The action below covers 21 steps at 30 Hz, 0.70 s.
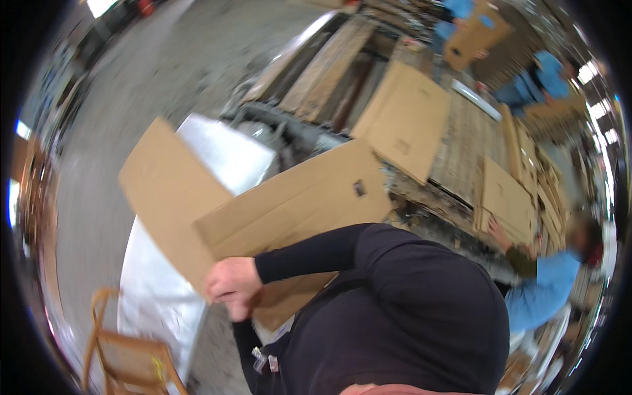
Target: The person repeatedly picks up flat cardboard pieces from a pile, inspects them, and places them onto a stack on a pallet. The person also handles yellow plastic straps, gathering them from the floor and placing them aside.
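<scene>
In front of me is a large brown cardboard box (289,204), partly folded, with one long panel and a blurred flap standing out to the left. A small dark mark or hole shows near the panel's far right end. My right hand (233,277) is closed at the lower corner of the flap and seems to grip its edge. Just below it, my left hand (239,310) is drawn in close, its fingers curled and mostly covered by the right hand. What lies between the left fingers is hidden. Both forearms are in dark sleeves.
Beyond the box runs a wooden plank platform (322,69) carrying flat cardboard sheets (405,122). Silvery-white sheeting (155,289) lies on the floor at left, near a wooden chair (135,359). A person in blue (543,296) touches cardboard at right; others handle cardboard farther back.
</scene>
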Tool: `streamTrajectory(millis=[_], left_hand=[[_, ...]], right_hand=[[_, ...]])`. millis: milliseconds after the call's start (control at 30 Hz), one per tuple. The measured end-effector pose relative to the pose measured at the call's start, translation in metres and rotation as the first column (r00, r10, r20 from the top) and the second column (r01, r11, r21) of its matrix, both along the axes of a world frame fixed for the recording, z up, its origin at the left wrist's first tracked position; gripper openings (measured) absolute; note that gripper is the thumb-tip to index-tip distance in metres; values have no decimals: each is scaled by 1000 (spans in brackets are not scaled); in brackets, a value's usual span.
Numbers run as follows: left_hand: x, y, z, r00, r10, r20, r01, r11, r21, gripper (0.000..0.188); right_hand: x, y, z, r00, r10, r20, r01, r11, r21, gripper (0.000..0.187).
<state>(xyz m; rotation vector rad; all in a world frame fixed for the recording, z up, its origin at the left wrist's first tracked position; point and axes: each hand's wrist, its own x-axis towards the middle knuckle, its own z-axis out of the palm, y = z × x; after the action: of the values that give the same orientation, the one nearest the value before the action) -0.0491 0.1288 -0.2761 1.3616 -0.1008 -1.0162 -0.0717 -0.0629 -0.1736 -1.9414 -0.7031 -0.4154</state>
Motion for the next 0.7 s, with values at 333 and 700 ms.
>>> streamTrajectory(millis=[333,700], left_hand=[[47,-141,114,967,-153,206,203,946,-252,46],[-308,-512,7,793,-471,-385,396,880,-262,39]], right_hand=[[-342,-159,26,473,-708,-524,869,472,146,16],[-481,-153,-41,-89,-817,-570,991,-16,-131,14]])
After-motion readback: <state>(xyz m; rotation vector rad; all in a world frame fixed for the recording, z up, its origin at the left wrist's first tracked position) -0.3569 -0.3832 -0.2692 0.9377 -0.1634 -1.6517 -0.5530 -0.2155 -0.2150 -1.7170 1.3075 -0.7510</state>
